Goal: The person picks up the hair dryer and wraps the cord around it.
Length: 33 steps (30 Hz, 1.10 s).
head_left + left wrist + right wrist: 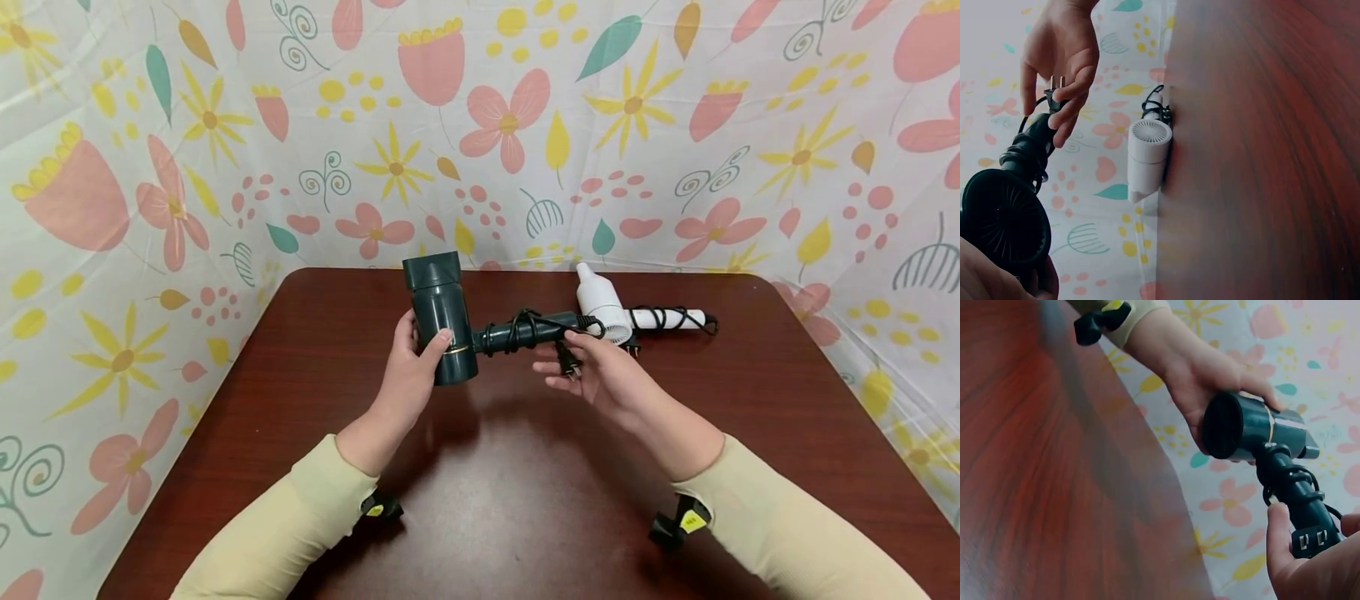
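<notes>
A dark green hair dryer is held up over the table, its handle pointing right and wrapped in its black cord. My left hand grips the barrel, thumb across the front and fingers behind it. My right hand is at the handle's far end, with thumb near the cord and the other fingers spread loosely below. Close by these fingers hangs the two-pronged black plug. In the left wrist view, the dryer's round rear grille shows, and my right fingers overlap the plug.
A white hair dryer lies at the table's back right, black cord wound round its handle. The dark red-brown wooden table has a flower-patterned cloth behind it and at both sides. Small black devices are strapped at both wrists.
</notes>
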Tool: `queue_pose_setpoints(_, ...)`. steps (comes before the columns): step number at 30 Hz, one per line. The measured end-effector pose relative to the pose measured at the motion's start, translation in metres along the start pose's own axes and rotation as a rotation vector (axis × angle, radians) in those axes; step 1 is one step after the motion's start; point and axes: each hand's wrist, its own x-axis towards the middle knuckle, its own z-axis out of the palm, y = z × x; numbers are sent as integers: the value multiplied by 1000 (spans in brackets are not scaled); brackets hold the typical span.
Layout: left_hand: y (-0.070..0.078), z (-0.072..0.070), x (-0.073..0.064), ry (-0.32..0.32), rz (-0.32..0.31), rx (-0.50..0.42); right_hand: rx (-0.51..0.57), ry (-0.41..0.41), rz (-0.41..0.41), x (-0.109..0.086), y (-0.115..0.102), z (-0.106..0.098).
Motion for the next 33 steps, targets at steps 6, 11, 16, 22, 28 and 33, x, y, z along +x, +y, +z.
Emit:
queue_pose_setpoints(6,-7,-7,10,-14,-43,17,174,51,60,12,2,-5)
queue_pose_setpoints(11,-10,-12,20,-17,-81,24,223,97,139,29,2,-12)
queue_pose_setpoints(16,-16,-18,34,-6,-122,44,201,105,194,49,3,-19)
queue_pose_setpoints(22,-26,-27,60,6,-200,74,171,138,214,77,8,-27)
queue_pose_setpoints(28,-29,-31,85,12,-317,135,97,182,242,101,17,-38)
queue_pose_setpoints(33,-41,-38,106,-5,-392,180,69,204,279,116,24,-45)
